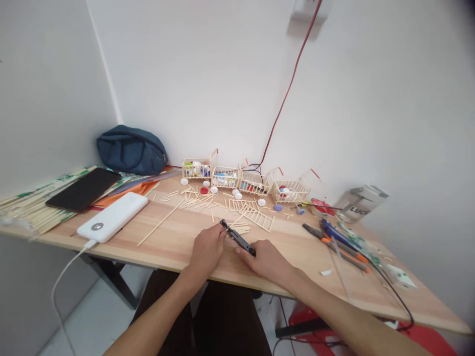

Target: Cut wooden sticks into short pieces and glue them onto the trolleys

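My right hand [265, 257] is closed around the handles of a black plier-like tool [240, 241], whose head points up and left. Close to that head, my left hand [208, 249] is closed, fingertips pinched on a thin wooden stick [241, 217] that crosses the tool near its jaws. The fingertips are partly hidden. Just beyond the tool lies a small pile of cut sticks [243, 228]. A ladder-like stick frame [261, 219] rests flat behind it, with another overlapping. Loose short sticks [196, 199] are scattered farther left.
Several small stick carts [291, 190] with bottle-cap wheels line the wall. A white power bank [113, 217], dark phone [83, 189] and blue pouch [131, 151] occupy the left. On the right are orange-and-black pliers [339, 249], a blue-handled tool [339, 235] and a clear jar [361, 203].
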Demonstrator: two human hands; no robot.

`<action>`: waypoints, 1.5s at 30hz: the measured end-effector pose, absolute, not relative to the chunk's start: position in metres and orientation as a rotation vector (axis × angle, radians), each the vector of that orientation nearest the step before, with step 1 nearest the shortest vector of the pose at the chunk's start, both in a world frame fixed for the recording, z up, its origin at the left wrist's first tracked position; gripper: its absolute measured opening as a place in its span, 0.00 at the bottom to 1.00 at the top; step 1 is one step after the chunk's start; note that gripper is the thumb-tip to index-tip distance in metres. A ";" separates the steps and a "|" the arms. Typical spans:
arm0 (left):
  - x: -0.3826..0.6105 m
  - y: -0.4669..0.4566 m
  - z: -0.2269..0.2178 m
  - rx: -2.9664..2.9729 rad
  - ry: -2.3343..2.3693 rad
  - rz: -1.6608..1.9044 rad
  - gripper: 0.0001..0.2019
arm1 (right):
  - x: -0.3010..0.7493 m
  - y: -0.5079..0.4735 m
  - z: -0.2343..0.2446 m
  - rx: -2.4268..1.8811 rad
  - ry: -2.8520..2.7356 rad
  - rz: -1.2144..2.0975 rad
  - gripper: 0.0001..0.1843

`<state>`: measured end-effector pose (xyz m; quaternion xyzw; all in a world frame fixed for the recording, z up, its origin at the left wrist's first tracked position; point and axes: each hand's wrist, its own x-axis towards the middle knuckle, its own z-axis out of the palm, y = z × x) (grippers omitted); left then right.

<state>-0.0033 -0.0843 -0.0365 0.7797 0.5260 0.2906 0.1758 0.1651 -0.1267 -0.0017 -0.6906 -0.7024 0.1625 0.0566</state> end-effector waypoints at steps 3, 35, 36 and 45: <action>-0.004 -0.084 -0.037 2.212 1.497 0.819 0.11 | 0.164 -0.127 -0.001 -2.107 -2.132 0.487 0.29; -0.003 -0.086 -0.038 2.234 1.569 0.730 0.11 | 0.165 -0.128 -0.002 -2.065 -2.037 0.668 0.22; -0.003 -0.086 -0.038 2.241 1.574 0.714 0.11 | 0.165 -0.128 -0.001 -2.081 -2.038 0.665 0.22; -0.002 -0.086 -0.039 2.294 1.588 0.645 0.12 | 0.164 -0.126 0.005 -2.111 -2.004 0.792 0.21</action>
